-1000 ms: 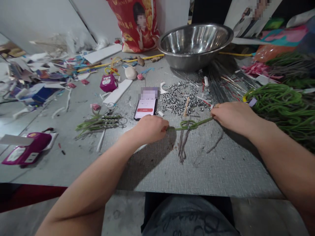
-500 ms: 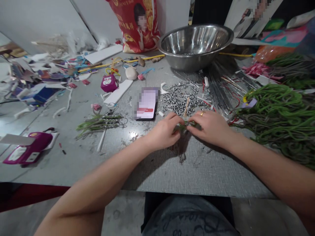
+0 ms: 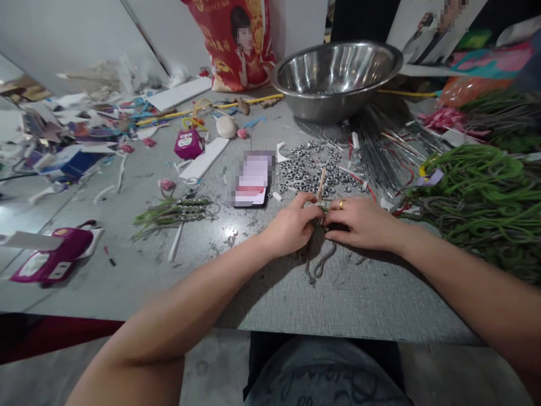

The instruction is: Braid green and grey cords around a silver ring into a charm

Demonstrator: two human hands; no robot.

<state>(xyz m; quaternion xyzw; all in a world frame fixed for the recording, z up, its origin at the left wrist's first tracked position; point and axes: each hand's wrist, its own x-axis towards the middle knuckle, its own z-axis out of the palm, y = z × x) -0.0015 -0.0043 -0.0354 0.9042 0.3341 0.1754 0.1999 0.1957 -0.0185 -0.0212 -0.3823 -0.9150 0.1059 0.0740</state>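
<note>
My left hand and my right hand, which wears a gold ring, meet just above the table. Both are closed, with fingertips pinching a green and grey cord. Its grey ends trail onto the table below my fingers; the part between the fingertips is mostly hidden. A thin wooden stick stands up just behind my fingers. Beyond it many small silver metal rings lie scattered. A phone with a lit screen lies left of the rings.
At right is a heap of green and grey cords. A steel bowl stands at the back beside a red bag. Finished-looking cord bundles and a purple tape dispenser-like object lie left. Thin metal rods lie behind my right hand.
My left hand has shifted slightly right, closer to my right hand. My right hand's fingers have turned a little, and a loop of grey cord now shows below them.
</note>
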